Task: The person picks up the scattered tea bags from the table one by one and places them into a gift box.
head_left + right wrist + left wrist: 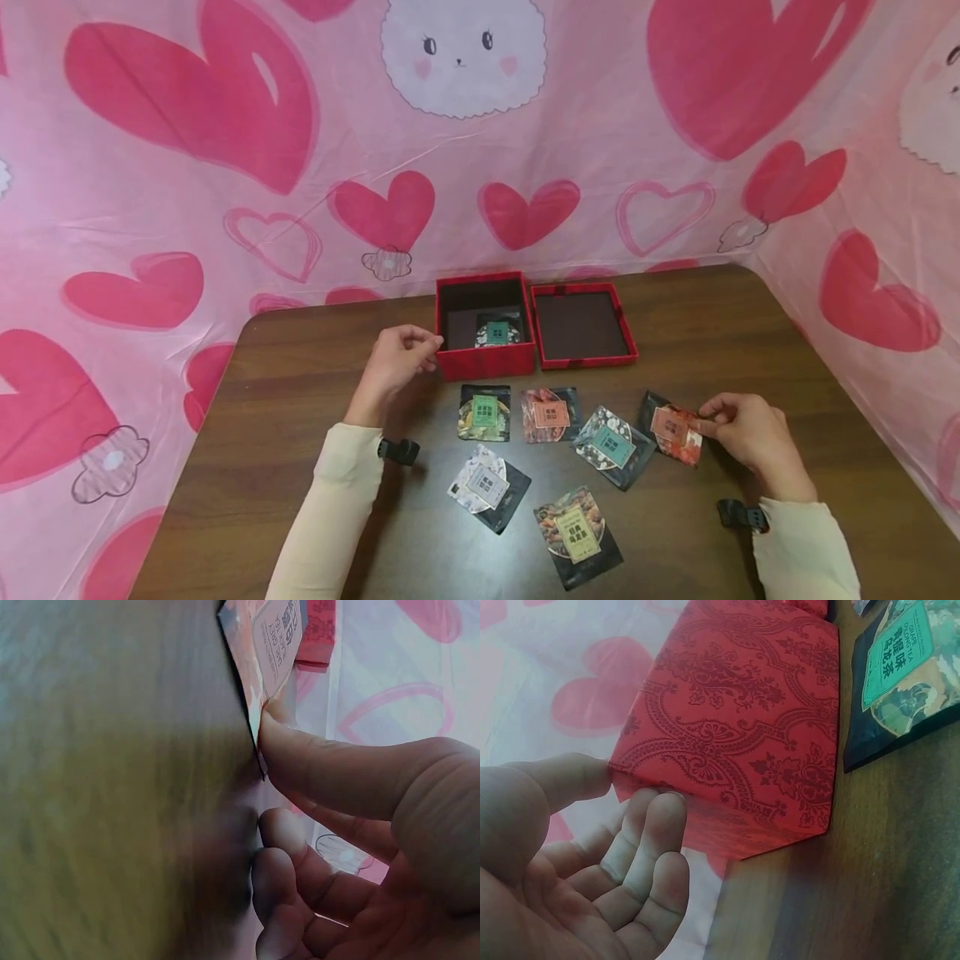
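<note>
My right hand [753,437] pinches the edge of a dark tea sachet [675,429] with a red label, thumb on its face. In the right wrist view the sachet [259,667] stands tilted close over the tabletop. My left hand [397,362] grips the left wall of the red patterned box [487,364], thumb at the rim. The left wrist view shows the curled fingers [656,832] against the side of that box [735,712]. Inside it lies a teal-labelled sachet [498,330].
Nearer me lie a green sachet [483,412], an orange one [551,414], a teal one [613,447], a white one [489,488] and a yellow one [578,536]. Right of the box sits its red lid [583,364], inside up. A pink heart-print cloth [465,158] hangs behind the table.
</note>
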